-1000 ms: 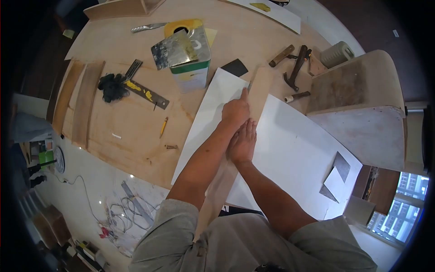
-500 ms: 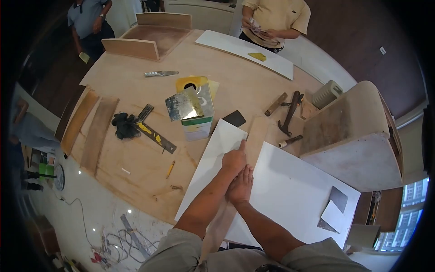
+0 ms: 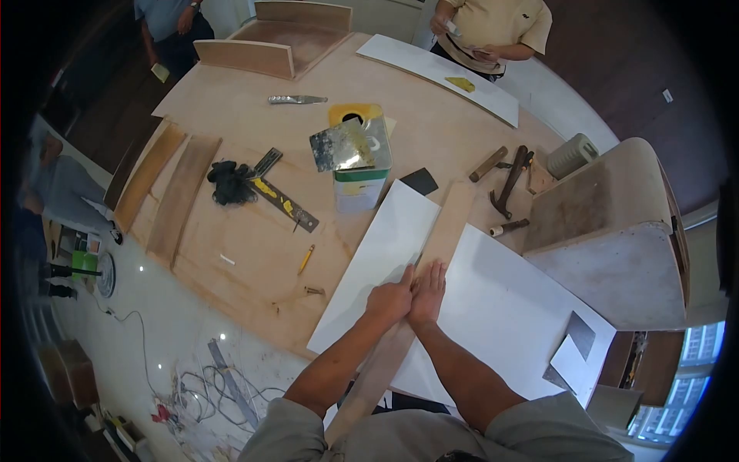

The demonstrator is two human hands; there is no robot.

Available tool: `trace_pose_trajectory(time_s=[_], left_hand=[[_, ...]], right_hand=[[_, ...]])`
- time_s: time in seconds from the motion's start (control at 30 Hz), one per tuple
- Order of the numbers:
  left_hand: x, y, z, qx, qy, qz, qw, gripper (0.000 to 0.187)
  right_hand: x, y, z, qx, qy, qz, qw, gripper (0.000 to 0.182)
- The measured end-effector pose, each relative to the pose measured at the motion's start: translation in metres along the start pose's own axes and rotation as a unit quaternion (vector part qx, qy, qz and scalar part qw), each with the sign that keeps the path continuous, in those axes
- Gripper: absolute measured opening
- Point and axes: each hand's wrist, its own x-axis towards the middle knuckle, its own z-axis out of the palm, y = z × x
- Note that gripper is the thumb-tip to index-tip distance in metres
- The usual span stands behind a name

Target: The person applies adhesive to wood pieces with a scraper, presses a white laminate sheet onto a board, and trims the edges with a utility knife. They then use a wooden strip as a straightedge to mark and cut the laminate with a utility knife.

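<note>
A long wooden strip (image 3: 446,223) lies across a large white sheet (image 3: 508,308), dividing its narrower left part from its wider right part. My right hand (image 3: 426,296) lies flat on the strip, fingers stretched forward and pressing down. Beside it, my left hand (image 3: 389,300) is curled at the strip's left edge with its index finger extended. Whatever that hand may hold is hidden beneath the fingers. A small dark flat piece (image 3: 419,181) lies by the sheet's far corner. Grey metal and white pieces (image 3: 571,358) rest near its right end.
Beyond the hands stand a tin can (image 3: 360,189) with a metal plate on top, a hammer (image 3: 508,185) and a wooden box-like piece (image 3: 600,223). Leftward are a square (image 3: 285,204), a pencil (image 3: 306,259) and curved boards (image 3: 181,200). Two people (image 3: 493,31) stand across the table.
My left hand has slid back toward me along the strip's edge, from ahead of my right hand to beside it. My right hand still presses the strip. The camera view has shifted.
</note>
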Motion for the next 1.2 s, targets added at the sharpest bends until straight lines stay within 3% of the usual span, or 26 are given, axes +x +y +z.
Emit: trace_pose_trajectory(time_s=[0.13,0.2,0.23,0.37,0.47,0.57,0.8,0.97,1.0,1.1,1.2], left_hand=[[-0.056,-0.011,0.006,0.049,-0.038,-0.020,0.998,0.066],[-0.088,-0.019,0.015,0.068,-0.013,-0.001,0.998,0.064],[-0.104,-0.023,0.020,0.064,-0.008,0.003,0.998,0.065],[-0.162,-0.038,0.033,0.025,0.015,0.001,1.000,0.065],[-0.199,-0.045,0.041,0.025,-0.004,-0.022,0.999,0.063],[-0.241,-0.057,0.043,0.012,-0.084,-0.072,0.994,0.060],[-0.323,-0.075,0.068,0.046,-0.079,-0.110,0.990,0.057],[-0.303,-0.060,0.041,0.013,-0.038,-0.096,0.995,0.058],[-0.292,-0.058,0.039,-0.001,0.033,-0.052,0.998,0.064],[-0.227,-0.044,0.023,-0.045,0.109,-0.015,0.993,0.065],[-0.123,-0.029,0.011,-0.037,0.109,-0.018,0.993,0.063]], right_hand=[[0.001,0.001,0.003,-0.018,0.053,-0.037,0.998,0.055],[0.000,0.003,0.001,-0.039,0.033,-0.056,0.997,0.052],[0.000,0.008,0.009,-0.027,0.072,-0.081,0.994,0.050],[-0.006,0.008,0.010,-0.040,0.067,-0.078,0.994,0.051],[-0.003,0.009,0.015,-0.035,0.068,-0.067,0.995,0.052],[0.003,0.011,0.018,-0.039,0.065,-0.056,0.996,0.053],[-0.010,0.013,0.013,-0.038,0.051,-0.065,0.996,0.053],[0.006,0.019,0.023,-0.064,0.065,-0.075,0.993,0.054],[0.003,0.017,0.022,-0.059,0.066,-0.071,0.993,0.054],[-0.001,0.008,0.014,-0.052,0.055,-0.051,0.996,0.052],[-0.001,0.007,0.013,-0.036,0.048,-0.038,0.997,0.054]])
